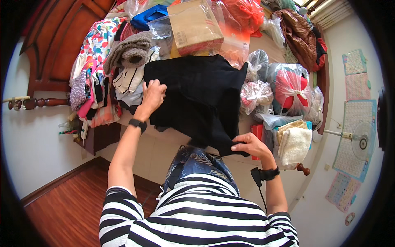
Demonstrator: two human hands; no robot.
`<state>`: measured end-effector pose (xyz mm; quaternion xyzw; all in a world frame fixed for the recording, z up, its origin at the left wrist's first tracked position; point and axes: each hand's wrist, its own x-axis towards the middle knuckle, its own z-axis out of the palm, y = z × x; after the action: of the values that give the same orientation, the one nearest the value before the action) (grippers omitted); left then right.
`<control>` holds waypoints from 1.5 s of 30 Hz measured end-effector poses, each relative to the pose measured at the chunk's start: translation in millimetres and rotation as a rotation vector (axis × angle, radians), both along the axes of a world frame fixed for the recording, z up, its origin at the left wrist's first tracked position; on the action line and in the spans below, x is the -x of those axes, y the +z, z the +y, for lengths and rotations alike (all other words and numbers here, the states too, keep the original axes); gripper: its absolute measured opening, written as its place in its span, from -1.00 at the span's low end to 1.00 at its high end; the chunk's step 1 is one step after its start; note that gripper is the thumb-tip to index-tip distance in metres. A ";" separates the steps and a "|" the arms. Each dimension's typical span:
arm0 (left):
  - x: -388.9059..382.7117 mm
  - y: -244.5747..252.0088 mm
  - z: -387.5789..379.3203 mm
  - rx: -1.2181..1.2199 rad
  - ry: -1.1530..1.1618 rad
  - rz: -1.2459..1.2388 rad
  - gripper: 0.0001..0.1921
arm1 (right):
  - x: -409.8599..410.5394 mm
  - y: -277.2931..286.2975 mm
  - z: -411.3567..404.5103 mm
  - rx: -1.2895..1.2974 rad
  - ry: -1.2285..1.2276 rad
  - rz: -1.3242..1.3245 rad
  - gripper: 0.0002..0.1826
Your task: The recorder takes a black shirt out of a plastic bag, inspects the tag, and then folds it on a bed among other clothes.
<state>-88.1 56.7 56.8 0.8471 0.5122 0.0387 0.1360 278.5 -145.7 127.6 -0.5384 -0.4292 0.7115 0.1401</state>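
A black garment (197, 92) lies spread before me, its lower part hanging over the near edge by my legs. My left hand (155, 94) pinches the garment at its left side, fingers curled into the cloth. At the lower right, my right hand (251, 145) grips a corner of it between thumb and fingers. Left of the garment are folded light clothes with dark stripes (128, 81) and a rolled grey-brown knitted item (132, 51).
A cardboard box (196, 26) in clear plastic stands behind the garment. Tied plastic bags of cloth (291, 89) and a folded cream towel (295, 145) are at the right. Piled clothes (100, 40) lie far left; a clear-bladed fan (363, 143) is by the right wall.
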 end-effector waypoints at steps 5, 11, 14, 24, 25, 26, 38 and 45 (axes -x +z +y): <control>31.5 8.2 -54.6 0.076 0.066 -0.318 -0.85 | -24.2 -12.8 -40.1 0.017 0.040 -0.195 -0.67; 17.1 -0.7 -77.7 -0.010 0.161 -0.349 -0.63 | -34.0 -15.4 -67.3 -0.114 0.114 -0.266 -0.67; -24.1 -6.9 -86.3 0.083 0.255 -0.386 -0.62 | -37.5 -6.3 -75.0 -0.159 0.132 -0.340 -0.64; -79.7 -30.9 -121.5 0.271 -0.097 -0.324 -0.77 | -34.7 -56.8 -121.8 -0.420 0.232 -0.696 -0.78; -77.1 -30.1 -130.3 0.388 -0.197 -0.277 -0.79 | -34.8 -65.9 -126.1 -0.421 0.229 -0.690 -0.78; -73.3 -29.0 -139.9 0.578 -0.209 -0.188 -0.79 | -35.7 -77.7 -132.0 -0.439 0.225 -0.725 -0.79; 13.4 -74.4 -88.7 0.638 1.170 -1.152 -0.40 | -17.2 -96.7 -105.6 -0.340 -0.004 -0.686 -0.82; 19.3 -93.3 -79.2 0.545 1.462 -1.287 -0.77 | 23.0 -70.7 -51.6 -0.472 -0.013 -0.526 -0.80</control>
<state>-107.4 -22.5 -36.5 0.0841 0.7264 0.4435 0.5183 255.5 -197.3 56.9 -0.6586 -0.5997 0.4291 0.1499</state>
